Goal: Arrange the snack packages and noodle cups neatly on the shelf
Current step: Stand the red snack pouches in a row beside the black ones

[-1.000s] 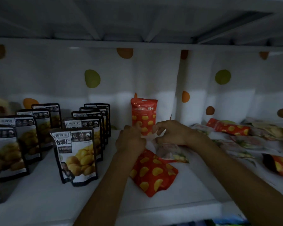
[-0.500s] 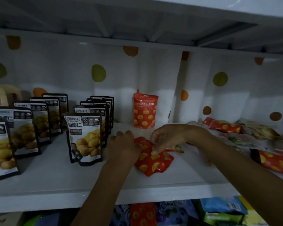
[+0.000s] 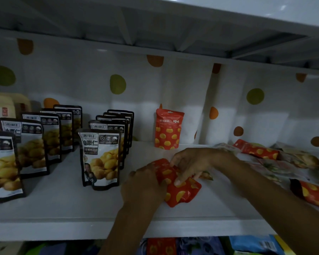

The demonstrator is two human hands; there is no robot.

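Observation:
A red pouch with yellow spots point(image 3: 182, 193) lies on the white shelf point(image 3: 63, 205) near its front edge. My left hand point(image 3: 144, 188) grips its left side and my right hand point(image 3: 190, 162) pinches its top from above. A second red spotted pouch point(image 3: 167, 129) stands upright at the back against the dotted backdrop. Black chestnut pouches stand in rows on the left, the nearest one point(image 3: 99, 159) just left of my left hand. More red pouches point(image 3: 256, 149) and other packets lie flat in a loose pile on the right.
A beige box point(image 3: 2, 111) stands at the far back left. The upper shelf's underside point(image 3: 155, 24) hangs low overhead. Coloured packages point(image 3: 256, 244) fill the shelf below. A red pouch point(image 3: 313, 194) lies at the right edge.
The view has tilted down and the lower shelf has come into sight. Both hands have closed onto the lying red pouch and drawn it a little toward the front edge.

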